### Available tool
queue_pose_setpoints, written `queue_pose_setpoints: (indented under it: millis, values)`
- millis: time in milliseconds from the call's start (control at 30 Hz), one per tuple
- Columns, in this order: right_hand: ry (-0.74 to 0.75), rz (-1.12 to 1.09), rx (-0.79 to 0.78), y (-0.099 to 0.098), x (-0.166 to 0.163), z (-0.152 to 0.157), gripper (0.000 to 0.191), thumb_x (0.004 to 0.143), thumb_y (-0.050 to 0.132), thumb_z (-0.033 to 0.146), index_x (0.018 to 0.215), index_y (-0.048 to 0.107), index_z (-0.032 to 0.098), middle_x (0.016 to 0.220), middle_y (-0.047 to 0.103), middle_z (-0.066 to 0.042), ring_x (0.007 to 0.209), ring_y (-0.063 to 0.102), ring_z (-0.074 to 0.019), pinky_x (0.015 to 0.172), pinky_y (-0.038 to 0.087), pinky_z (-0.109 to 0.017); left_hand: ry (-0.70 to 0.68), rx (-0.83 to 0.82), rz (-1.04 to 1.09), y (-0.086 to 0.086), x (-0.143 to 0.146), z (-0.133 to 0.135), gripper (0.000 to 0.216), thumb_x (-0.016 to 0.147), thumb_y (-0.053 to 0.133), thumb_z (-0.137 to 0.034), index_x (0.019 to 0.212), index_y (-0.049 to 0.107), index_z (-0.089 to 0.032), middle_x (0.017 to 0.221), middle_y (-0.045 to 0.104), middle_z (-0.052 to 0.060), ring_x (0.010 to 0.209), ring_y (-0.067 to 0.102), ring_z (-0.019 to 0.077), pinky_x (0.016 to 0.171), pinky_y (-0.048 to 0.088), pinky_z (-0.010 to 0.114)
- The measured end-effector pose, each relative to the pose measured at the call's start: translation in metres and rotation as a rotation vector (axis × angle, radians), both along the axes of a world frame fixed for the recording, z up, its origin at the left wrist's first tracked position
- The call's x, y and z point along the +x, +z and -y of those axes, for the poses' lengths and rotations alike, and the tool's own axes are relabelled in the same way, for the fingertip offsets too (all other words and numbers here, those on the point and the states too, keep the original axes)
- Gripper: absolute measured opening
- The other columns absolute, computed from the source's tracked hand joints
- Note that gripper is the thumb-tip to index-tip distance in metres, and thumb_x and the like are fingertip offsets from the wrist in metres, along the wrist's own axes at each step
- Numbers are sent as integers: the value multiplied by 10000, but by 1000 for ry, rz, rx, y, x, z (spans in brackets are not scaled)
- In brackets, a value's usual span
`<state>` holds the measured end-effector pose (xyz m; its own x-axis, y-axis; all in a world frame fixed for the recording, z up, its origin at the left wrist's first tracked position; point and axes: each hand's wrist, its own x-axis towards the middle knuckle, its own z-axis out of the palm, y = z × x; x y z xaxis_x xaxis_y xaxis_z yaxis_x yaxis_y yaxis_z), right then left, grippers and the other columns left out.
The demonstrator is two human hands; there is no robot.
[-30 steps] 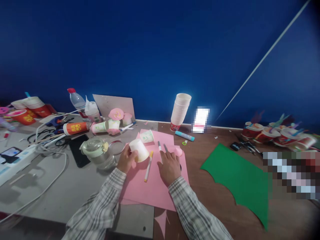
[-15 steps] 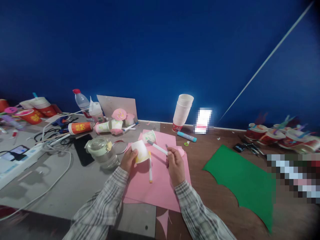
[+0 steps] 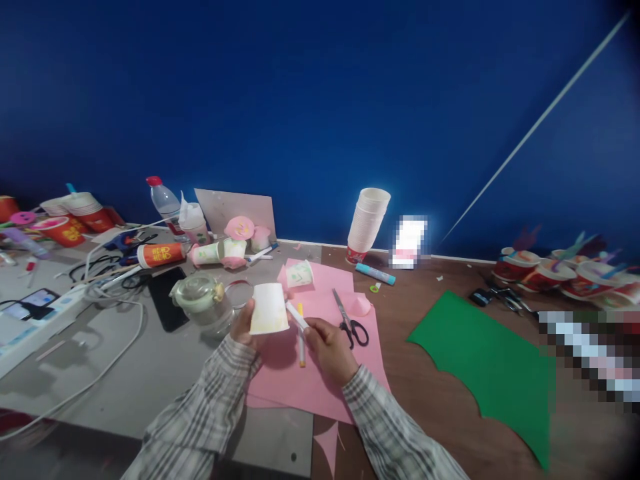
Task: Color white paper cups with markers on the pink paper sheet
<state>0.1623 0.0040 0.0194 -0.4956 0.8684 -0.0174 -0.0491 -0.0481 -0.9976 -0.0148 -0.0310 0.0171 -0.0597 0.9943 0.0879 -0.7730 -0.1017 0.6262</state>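
My left hand (image 3: 244, 325) is closed around the side of a white paper cup (image 3: 269, 307) with faint yellow marks, held above the pink paper (image 3: 280, 388). Pinched in my right hand (image 3: 331, 351) is a white marker pen (image 3: 297, 315), its front end close to the cup's right side; whether it touches cannot be made out. Under it, a yellow-tipped marker (image 3: 301, 352) lies on the paper. Black-handled scissors (image 3: 344, 313) rest to the right of my right hand. Farther back on the paper lies a green-patterned paper cup (image 3: 300, 274), beside a small pink paper piece (image 3: 360, 305).
A glass teapot (image 3: 203, 303) and a dark phone (image 3: 167, 300) stand left. Stacked paper cups (image 3: 369, 220) and a blue glue stick (image 3: 375, 274) are at the back. Green paper (image 3: 485, 367) covers part of the right side. Cables (image 3: 137, 333) and a power strip (image 3: 45, 327) run along the left.
My right hand and the marker have moved left and down toward the cup, uncovering the scissors. My left hand has turned the cup more upright and shifted it slightly left.
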Motion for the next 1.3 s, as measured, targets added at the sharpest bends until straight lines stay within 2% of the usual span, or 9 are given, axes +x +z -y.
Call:
queue_pose_setpoints:
  millis: [167,267,367,533,667,800,1033,1167,1300]
  values:
    - [243,-56,-158,12,4,-1,418,651,623,414,986,617,164,468,490,72,398,400,-87,387,327,-192,-133,-16,-49,0,6,3,623,620,577,-523,1039,570,-62,822,638,178,658,587,269,503,440,331]
    - [373,-137,-262,15,7,-1,350,677,617,418,921,623,167,418,397,109,372,322,-63,381,281,-177,-158,-21,-54,2,9,4,638,624,555,-541,1030,570,-49,729,622,159,610,570,256,487,419,327]
    - [380,-218,-388,14,6,0,343,675,630,405,916,626,161,386,364,124,354,294,-60,377,270,-182,-125,-35,-34,5,12,3,650,625,542,-558,1015,575,-40,795,628,178,637,575,262,550,442,353]
    - [316,-339,-531,10,5,3,688,660,661,342,1292,398,268,378,463,119,338,376,-94,438,351,-230,-7,-125,-5,2,14,2,602,667,509,-543,996,581,-45,890,640,197,628,591,253,573,448,356]
    - [392,-442,-602,10,6,3,359,645,685,317,986,651,213,368,431,105,333,322,-71,431,338,-228,-12,-131,10,3,13,0,619,643,500,-583,949,593,-53,876,636,196,640,590,262,574,447,362]
    - [407,-469,-605,11,6,3,86,631,640,262,661,664,186,348,420,91,327,332,-70,426,345,-231,-46,-113,17,5,13,-2,630,619,512,-596,913,599,-47,869,623,201,594,570,242,561,443,368]
    - [391,-217,-285,15,11,9,89,591,596,179,671,636,185,422,507,71,381,440,-93,428,346,-202,-5,-100,1,9,10,-4,619,633,477,-602,873,607,-46,843,621,191,533,552,216,512,438,352]
    - [396,-3,186,17,13,18,382,643,618,113,990,576,264,673,628,45,599,574,-144,594,445,-253,-61,-118,48,11,7,-2,614,626,490,-594,869,597,-40,832,605,188,525,551,212,492,438,354]
    - [320,125,643,11,6,18,323,757,597,199,1072,558,259,769,665,-16,669,598,-183,626,451,-280,-134,-156,66,10,8,0,636,600,483,-629,845,600,-54,827,593,180,498,533,199,448,415,340]
